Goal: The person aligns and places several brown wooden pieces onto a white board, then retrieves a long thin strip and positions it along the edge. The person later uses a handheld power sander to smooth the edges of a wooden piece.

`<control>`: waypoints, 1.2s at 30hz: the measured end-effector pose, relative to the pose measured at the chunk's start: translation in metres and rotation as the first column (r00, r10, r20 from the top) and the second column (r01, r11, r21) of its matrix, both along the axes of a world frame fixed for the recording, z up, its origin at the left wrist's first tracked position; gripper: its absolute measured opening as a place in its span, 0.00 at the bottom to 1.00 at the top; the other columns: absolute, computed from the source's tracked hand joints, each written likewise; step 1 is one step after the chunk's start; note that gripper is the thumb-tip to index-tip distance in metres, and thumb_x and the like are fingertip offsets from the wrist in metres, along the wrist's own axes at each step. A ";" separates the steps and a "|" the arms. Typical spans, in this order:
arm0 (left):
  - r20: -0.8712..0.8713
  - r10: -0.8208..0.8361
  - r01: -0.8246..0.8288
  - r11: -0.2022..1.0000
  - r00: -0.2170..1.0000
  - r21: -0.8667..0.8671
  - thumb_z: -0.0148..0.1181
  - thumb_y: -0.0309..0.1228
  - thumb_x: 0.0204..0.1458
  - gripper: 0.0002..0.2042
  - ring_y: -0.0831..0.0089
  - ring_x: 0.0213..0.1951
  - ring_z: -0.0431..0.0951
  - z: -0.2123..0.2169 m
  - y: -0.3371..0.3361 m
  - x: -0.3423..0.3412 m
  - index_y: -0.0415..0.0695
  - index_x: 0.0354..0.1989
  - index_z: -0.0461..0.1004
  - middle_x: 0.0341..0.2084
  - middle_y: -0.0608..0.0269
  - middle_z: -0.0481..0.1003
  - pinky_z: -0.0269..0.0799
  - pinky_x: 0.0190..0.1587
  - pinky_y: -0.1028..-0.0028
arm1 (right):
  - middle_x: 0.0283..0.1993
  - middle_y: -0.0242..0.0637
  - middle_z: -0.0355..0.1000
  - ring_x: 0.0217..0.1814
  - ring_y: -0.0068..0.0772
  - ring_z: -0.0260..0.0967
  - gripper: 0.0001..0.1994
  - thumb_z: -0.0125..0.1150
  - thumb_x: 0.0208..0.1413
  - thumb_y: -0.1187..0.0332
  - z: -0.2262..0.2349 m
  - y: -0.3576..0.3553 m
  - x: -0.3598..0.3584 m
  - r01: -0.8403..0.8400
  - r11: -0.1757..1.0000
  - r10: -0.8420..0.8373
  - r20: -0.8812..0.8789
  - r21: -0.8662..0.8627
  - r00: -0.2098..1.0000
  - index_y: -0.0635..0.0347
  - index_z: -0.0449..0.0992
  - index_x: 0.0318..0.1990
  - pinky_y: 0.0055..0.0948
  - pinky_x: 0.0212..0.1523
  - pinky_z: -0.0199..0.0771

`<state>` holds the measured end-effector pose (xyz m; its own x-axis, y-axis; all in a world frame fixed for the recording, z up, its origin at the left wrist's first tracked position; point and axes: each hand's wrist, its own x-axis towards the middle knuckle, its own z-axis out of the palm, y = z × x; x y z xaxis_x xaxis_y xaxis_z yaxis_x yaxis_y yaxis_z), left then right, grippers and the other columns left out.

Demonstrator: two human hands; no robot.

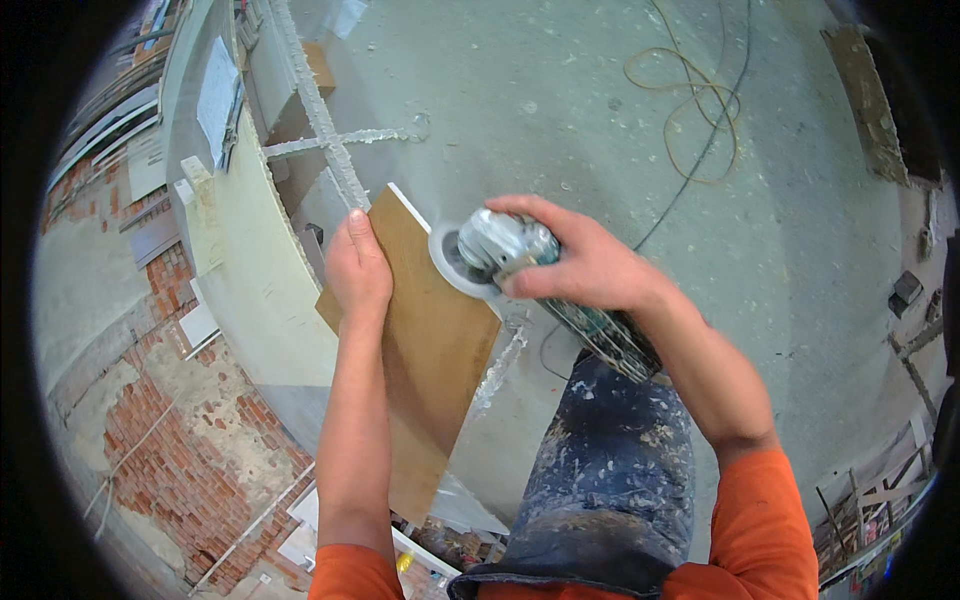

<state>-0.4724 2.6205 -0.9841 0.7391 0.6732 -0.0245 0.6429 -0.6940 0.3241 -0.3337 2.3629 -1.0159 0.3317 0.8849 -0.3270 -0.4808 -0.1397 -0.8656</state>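
My left hand (357, 270) grips the left edge of a brown rectangular tile (430, 350) and holds it tilted in the air. My right hand (580, 262) is wrapped around an angle grinder (505, 248) with a silvery head and dark body. The grinder's white disc guard (450, 262) sits against the tile's upper right edge. The grinder's cable runs back under my right forearm. My paint-spattered trouser leg (610, 470) shows below the hands.
Below lies a grey concrete floor (560, 90) with a coiled yellow cable (690, 100) and a dark cable at the back. A curved pale wall top (250, 260) and bare red brickwork (190, 440) stand at the left. Timber scraps lie at the right.
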 end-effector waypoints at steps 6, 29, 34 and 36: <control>0.022 0.014 -0.014 1.000 1.000 -0.005 0.38 0.46 0.70 0.26 0.60 0.35 0.74 -0.004 0.002 0.000 0.34 0.36 0.74 0.30 0.51 0.76 0.68 0.42 0.63 | 0.59 0.44 0.73 0.61 0.40 0.70 0.38 0.71 0.43 0.62 0.003 -0.053 -0.031 0.033 0.999 -0.031 0.035 -0.042 0.999 0.56 0.67 0.66 0.34 0.64 0.66; 0.028 -0.030 0.028 0.998 0.999 0.060 0.38 0.44 0.70 0.24 0.56 0.31 0.71 -0.006 0.006 -0.008 0.36 0.31 0.71 0.26 0.49 0.72 0.67 0.39 0.61 | 0.43 0.42 0.74 0.27 0.32 0.77 0.33 0.62 0.55 0.53 -0.035 0.073 0.015 0.106 0.985 0.001 -0.617 0.137 0.787 0.58 0.65 0.66 0.29 0.25 0.81; 0.030 -0.048 0.045 0.995 0.998 0.084 0.38 0.44 0.70 0.24 0.55 0.30 0.70 -0.006 0.003 -0.003 0.36 0.31 0.70 0.25 0.49 0.71 0.66 0.38 0.61 | 0.50 0.40 0.74 0.32 0.29 0.76 0.31 0.64 0.57 0.57 -0.038 0.047 0.006 0.048 0.988 0.053 -0.617 0.147 0.785 0.57 0.67 0.66 0.29 0.30 0.81; 0.017 -0.027 0.026 0.999 1.000 0.041 0.38 0.44 0.70 0.24 0.56 0.30 0.70 -0.002 0.003 0.000 0.36 0.31 0.70 0.25 0.49 0.71 0.66 0.38 0.61 | 0.51 0.40 0.74 0.33 0.28 0.76 0.31 0.64 0.56 0.57 -0.039 0.031 0.002 0.014 0.990 0.076 -0.619 0.140 0.781 0.57 0.67 0.66 0.28 0.31 0.81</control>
